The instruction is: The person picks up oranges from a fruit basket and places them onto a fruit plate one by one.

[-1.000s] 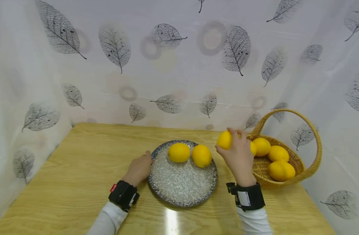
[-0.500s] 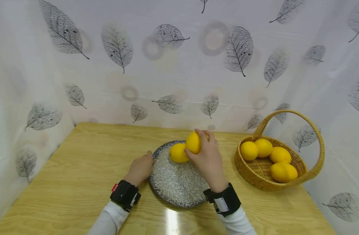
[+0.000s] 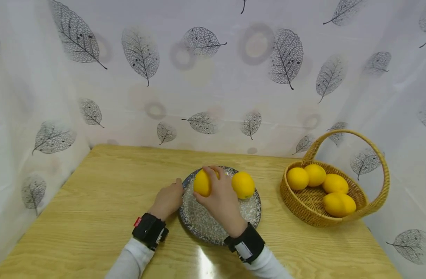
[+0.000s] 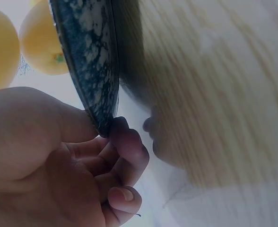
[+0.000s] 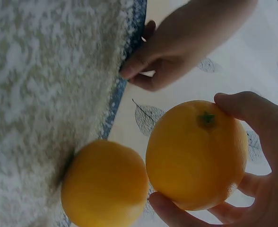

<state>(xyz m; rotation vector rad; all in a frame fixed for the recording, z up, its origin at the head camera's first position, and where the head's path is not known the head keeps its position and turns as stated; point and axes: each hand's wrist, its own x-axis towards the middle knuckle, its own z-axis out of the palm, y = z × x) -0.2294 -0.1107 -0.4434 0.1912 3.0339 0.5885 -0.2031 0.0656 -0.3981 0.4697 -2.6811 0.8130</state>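
My right hand holds an orange between thumb and fingers, over the far left part of the speckled grey plate. In the right wrist view, the green stem end of this orange shows. Beside it sits another orange on the plate, mostly hidden by my hand in the head view. To the right of my hand, one more orange lies near the plate's rim. My left hand pinches the plate's left edge, its thumb on top and fingertips underneath, as the left wrist view shows.
At the right of the wooden table stands a wicker basket with a tall arched handle and several oranges inside. A white curtain with a leaf print hangs along the table's back edge.
My right hand has carried the orange leftward from beside the basket, across the plate to its far left part, and lowered it. My left hand keeps its grip on the plate's edge.
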